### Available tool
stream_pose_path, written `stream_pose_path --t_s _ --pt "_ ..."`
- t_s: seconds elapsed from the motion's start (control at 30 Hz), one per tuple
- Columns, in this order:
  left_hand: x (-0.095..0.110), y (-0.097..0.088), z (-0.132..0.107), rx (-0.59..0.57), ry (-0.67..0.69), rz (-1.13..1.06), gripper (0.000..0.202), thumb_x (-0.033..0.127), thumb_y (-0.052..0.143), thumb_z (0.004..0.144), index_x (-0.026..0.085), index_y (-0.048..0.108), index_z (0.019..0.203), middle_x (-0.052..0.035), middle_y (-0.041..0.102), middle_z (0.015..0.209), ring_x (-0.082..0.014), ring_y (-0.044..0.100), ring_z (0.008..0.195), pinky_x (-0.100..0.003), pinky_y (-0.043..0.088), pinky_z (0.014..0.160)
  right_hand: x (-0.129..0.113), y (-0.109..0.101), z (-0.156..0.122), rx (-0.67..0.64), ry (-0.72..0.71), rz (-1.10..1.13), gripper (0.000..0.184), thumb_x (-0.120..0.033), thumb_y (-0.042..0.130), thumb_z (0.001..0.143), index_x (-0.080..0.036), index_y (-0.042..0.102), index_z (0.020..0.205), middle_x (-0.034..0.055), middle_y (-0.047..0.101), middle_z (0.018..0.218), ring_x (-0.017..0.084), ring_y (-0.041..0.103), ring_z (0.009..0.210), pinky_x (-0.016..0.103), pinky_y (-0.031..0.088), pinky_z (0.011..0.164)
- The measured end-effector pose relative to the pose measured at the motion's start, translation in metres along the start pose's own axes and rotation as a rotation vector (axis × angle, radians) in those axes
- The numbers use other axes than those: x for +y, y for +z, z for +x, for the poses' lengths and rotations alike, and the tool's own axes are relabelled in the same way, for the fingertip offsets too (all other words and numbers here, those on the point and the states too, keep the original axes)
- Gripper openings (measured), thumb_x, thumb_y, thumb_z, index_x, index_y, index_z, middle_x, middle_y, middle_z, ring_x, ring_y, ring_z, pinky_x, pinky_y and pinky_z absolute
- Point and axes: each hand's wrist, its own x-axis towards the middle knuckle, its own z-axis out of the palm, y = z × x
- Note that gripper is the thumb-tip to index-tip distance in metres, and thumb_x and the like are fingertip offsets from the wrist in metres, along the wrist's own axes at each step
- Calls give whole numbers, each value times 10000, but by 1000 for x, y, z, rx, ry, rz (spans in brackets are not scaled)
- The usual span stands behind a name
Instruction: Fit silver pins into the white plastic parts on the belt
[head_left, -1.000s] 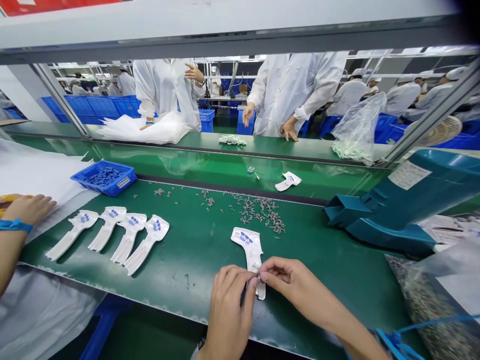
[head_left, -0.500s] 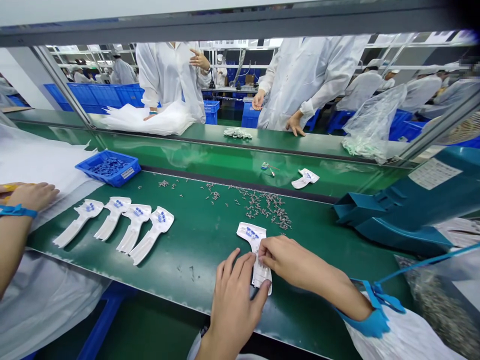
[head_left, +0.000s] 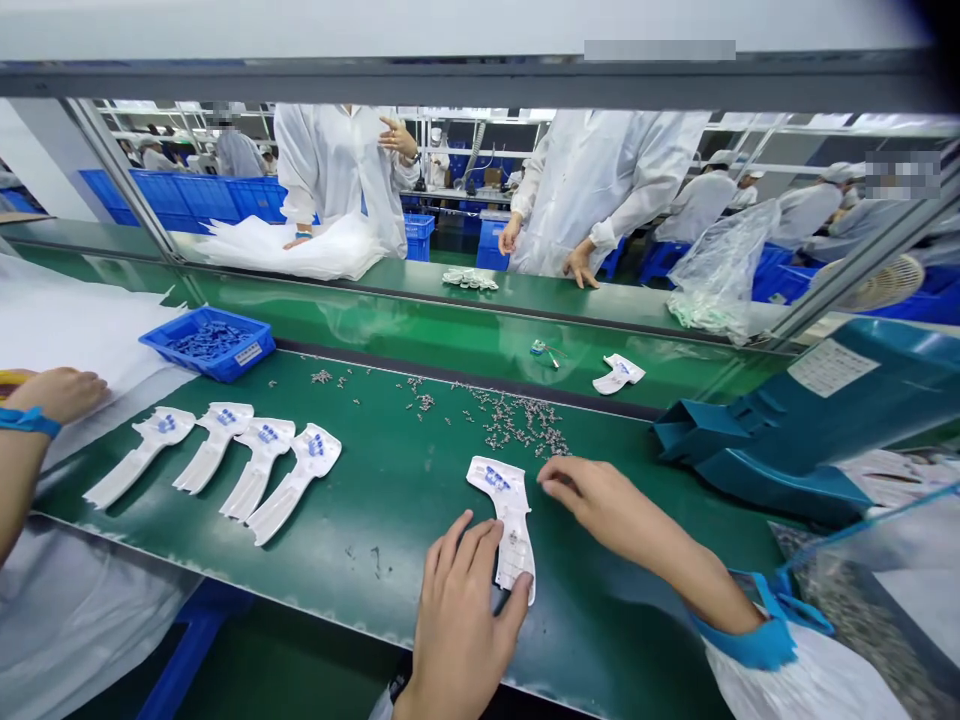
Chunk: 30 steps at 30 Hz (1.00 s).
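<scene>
A white pistol-shaped plastic part (head_left: 506, 515) with small blue inserts lies on the green mat (head_left: 390, 500) in front of me. My left hand (head_left: 461, 600) rests flat with fingers spread, its fingertips pressing the part's lower handle. My right hand (head_left: 592, 495) reaches forward just right of the part's head, fingers curled together near a scatter of tiny metal screws (head_left: 521, 425). Whether those fingers hold a screw is too small to see.
Several finished white parts (head_left: 225, 465) lie in a row at the left, by a co-worker's hand (head_left: 56, 392). A blue tray (head_left: 208, 343) sits behind them, a teal scoop-shaped bin (head_left: 795, 420) at the right. Another part (head_left: 617, 373) lies on the conveyor. People in white coats stand beyond.
My right hand has left the part's handle and moved up and right toward the screws. My left hand has flattened and stays on the handle.
</scene>
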Motion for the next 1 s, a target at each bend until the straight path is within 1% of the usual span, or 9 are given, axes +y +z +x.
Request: stream_pose_path --t_s 0.07,0.13,0.27,0.33,0.47,0.6,0.7,0.87,1.0 --pt "-1 1 -1 -3 7 -3 384 273 570 932 224 546 1311 -72 645 1307 -309 505 1318 -492 480 1008 18 1 -2 107 47 -84 276 -207 402 973 -192 643 1107 112 673 1129 275 633 1013 350 430 797" --pt "-2 1 -1 -10 6 0 385 277 563 935 221 546 1315 -74 642 1310 -310 501 1320 -498 475 1013 31 7 -3 120 29 -141 304 -198 410 969 -180 637 1171 126 644 1187 280 631 1037 359 439 829" --pt "-2 2 0 -26 -7 19 394 286 549 942 215 536 1330 -71 631 1328 -307 487 1330 -501 473 1018 37 22 4 137 55 -191 246 -223 443 970 -191 655 1093 108 652 1116 253 649 927 325 445 739" --pt "-2 2 0 -35 -10 24 391 290 543 945 221 537 1330 -64 628 1333 -304 479 1336 -495 474 1020 35 25 8 158 93 -208 213 -196 450 961 -187 655 1019 99 665 1055 242 649 881 312 429 703" --pt "-2 2 0 -45 -14 23 388 288 544 943 225 538 1325 -58 626 1335 -305 474 1339 -496 466 1030 23 19 3 153 100 -162 228 -162 439 950 -181 662 992 101 695 1005 263 648 923 318 417 725" --pt "0 0 0 -46 -16 18 380 276 545 944 212 542 1319 -65 627 1331 -305 468 1341 -498 455 1042 -1 14 -18 33 38 143 219 -278 462 960 -222 670 920 48 715 875 225 653 812 296 421 675" --pt "1 -1 1 -44 -12 14 392 279 548 946 202 533 1330 -70 624 1334 -303 464 1344 -496 452 1048 -18 20 -29 -40 0 355 212 -332 474 958 -234 655 906 22 706 857 193 642 771 275 433 672" --pt "1 -2 0 -46 -6 12 391 290 540 953 184 535 1329 -87 624 1332 -308 465 1342 -493 450 1048 -24 32 -30 -33 6 322 193 -308 482 947 -222 645 891 35 678 892 204 615 827 287 416 710" --pt "0 -2 1 -48 -3 10 388 300 542 952 187 540 1323 -82 625 1333 -310 467 1343 -494 450 1049 -24 32 -27 -32 26 279 198 -301 466 953 -223 630 873 37 681 879 214 607 822 291 394 682"
